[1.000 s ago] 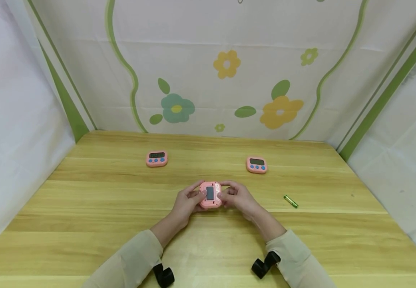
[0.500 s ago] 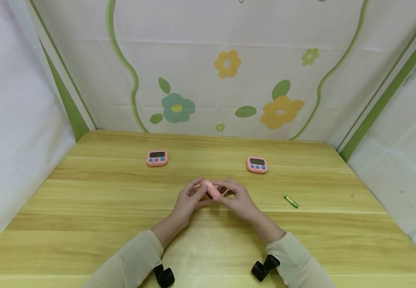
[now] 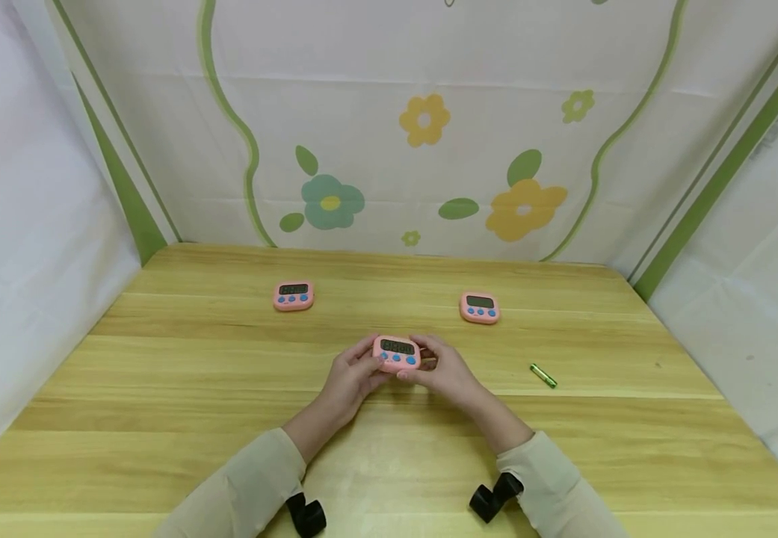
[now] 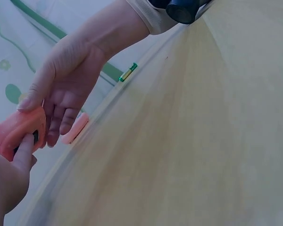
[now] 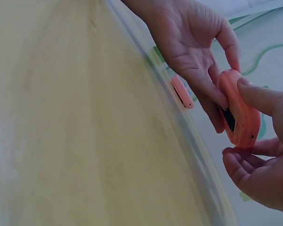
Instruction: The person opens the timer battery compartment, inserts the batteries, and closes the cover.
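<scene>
A pink kitchen timer is held up between both hands, its dark display and blue buttons facing the head camera. My left hand grips its left side, thumb at the front and fingers reaching behind. At the right side, my right hand pinches the timer, thumb by the lower edge and forefinger by the upper corner. The right wrist view shows the timer edge-on, with a dark patch on its back near the left hand's fingers. Most of the back is hidden.
Two more pink timers, a left one and a right one, lie farther back on the wooden table. A green battery lies to the right of the hands. A flowered cloth wall stands behind the table.
The held timer has been turned over, from its back facing the head camera, through edge-on, to its display side. The hands stay in nearly the same place; the other timers and the battery stay put.
</scene>
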The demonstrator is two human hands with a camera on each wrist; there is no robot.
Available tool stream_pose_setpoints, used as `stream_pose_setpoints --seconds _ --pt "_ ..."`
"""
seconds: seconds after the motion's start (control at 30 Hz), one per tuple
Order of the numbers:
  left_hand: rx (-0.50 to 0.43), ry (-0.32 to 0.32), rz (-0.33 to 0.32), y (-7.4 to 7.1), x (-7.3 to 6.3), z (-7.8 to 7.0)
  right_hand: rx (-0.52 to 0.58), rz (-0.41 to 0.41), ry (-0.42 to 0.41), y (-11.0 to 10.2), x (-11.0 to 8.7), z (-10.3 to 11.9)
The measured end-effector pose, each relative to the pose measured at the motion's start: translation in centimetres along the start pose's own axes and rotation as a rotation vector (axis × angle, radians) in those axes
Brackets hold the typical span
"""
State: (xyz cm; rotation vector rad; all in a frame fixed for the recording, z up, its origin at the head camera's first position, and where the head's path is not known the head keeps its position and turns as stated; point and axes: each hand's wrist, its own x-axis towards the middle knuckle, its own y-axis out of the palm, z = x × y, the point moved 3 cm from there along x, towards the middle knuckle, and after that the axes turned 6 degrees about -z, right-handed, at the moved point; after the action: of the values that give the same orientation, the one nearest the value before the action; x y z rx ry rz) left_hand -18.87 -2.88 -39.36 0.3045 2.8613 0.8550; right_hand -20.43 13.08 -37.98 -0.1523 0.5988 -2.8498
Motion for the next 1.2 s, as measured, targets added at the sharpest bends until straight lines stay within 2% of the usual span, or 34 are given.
stream_pose_setpoints --seconds 0.13,0.33,0.43,0.63,0.73,0.87,1.03,1.1,1.2 --pt "0.033 0.01 0.036 0.0 0.1 0.0 0.013 0.016 0.036 -0.2 0.0 -0.2" --pt "0.13 0.002 0.053 -0.2 0.3 0.2 0.009 0.048 0.007 -0.6 0.1 -0.3" --pt "0.14 -0.005 0.064 -0.2 0.4 0.2 -0.05 0.047 -0.027 -0.6 0.2 -0.3" --pt "0.102 -0.014 0.087 -0.2 0.3 0.1 -0.184 0.04 -0.15 -0.6 0.3 0.2" --pt "0.09 -0.025 0.083 -0.2 0.2 0.0 -0.22 0.027 -0.181 -0.6 0.4 0.2" --pt "0.099 -0.042 0.048 -0.3 0.4 0.0 -0.216 0.022 -0.185 -1.1 0.9 0.1" --pt "0.122 -0.042 -0.058 -0.8 0.8 -0.3 -0.127 0.043 -0.136 -2.1 1.9 1.4" --pt "0.132 -0.038 -0.09 -1.0 0.9 -0.3 -0.103 0.035 -0.097 -2.6 2.9 1.3" --pt "0.148 -0.035 -0.099 -1.1 1.0 -0.4 -0.095 0.01 -0.056 -3.1 4.9 0.2"
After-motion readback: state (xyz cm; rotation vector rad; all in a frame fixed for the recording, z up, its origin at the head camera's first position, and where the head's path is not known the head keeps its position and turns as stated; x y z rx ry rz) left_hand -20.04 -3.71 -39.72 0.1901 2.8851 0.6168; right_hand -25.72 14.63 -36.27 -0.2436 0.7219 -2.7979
